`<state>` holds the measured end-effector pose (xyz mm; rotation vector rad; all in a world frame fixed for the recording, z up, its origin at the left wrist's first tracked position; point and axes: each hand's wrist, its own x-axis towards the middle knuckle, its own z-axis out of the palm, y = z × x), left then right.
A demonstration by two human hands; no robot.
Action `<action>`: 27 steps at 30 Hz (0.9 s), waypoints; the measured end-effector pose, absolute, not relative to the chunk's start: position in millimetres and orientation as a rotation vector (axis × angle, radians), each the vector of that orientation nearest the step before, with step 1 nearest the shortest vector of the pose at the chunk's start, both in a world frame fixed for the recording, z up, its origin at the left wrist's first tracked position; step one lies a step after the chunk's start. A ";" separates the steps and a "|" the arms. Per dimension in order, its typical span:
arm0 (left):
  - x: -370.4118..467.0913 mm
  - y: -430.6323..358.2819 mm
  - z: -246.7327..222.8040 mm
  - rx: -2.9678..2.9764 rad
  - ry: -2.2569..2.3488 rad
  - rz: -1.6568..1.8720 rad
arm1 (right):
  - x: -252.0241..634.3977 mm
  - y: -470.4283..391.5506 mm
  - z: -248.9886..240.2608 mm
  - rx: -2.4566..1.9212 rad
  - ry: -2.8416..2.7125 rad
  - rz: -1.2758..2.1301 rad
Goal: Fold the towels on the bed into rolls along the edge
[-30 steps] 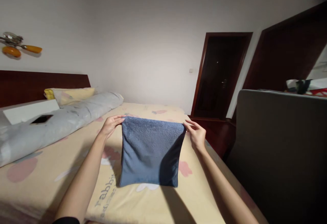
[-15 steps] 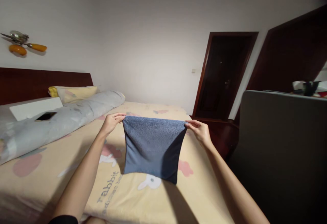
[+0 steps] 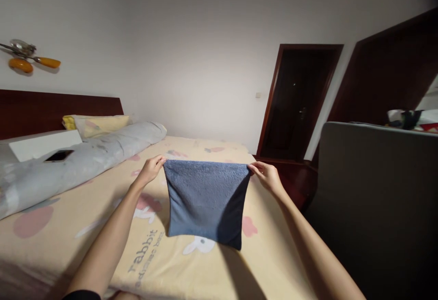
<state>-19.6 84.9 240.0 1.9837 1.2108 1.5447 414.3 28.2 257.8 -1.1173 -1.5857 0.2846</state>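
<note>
A blue-grey towel point(image 3: 207, 199), small and square, hangs stretched between my two hands over the bed. My left hand point(image 3: 152, 170) pinches its upper left corner, and my right hand point(image 3: 268, 176) pinches the upper right one. The top edge runs nearly level and taut. Below, the lower corners hang down close to the bedsheet point(image 3: 185, 277); whether they touch it I cannot tell. That sheet is yellow with rabbit and carrot prints, and the towel hides part of it.
A rolled grey quilt point(image 3: 112, 154) lies along the bed's left side, with a phone point(image 3: 59, 155) and a white box point(image 3: 44, 144) on it. Behind are a pillow point(image 3: 102, 125) and a dark headboard point(image 3: 58, 110). A grey panel point(image 3: 376, 199) stands at right, near a dark door point(image 3: 301, 103).
Both hands keep hold of the towel's corners. My left hand has dropped slightly, and the towel's lower edge has shifted a little down and right. The view has turned slightly.
</note>
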 end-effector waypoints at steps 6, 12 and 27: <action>-18.5 87.7 241.0 1.885 1.200 1.507 | 418.5 27.8 261.7 -1.135 -1.566 0.334; -7.3 90.2 246.6 1.672 1.206 1.567 | 412.7 47.7 259.1 -1.088 -1.415 0.668; 12.8 161.6 263.8 1.390 1.220 1.720 | 389.2 138.1 251.1 -0.874 -1.195 0.696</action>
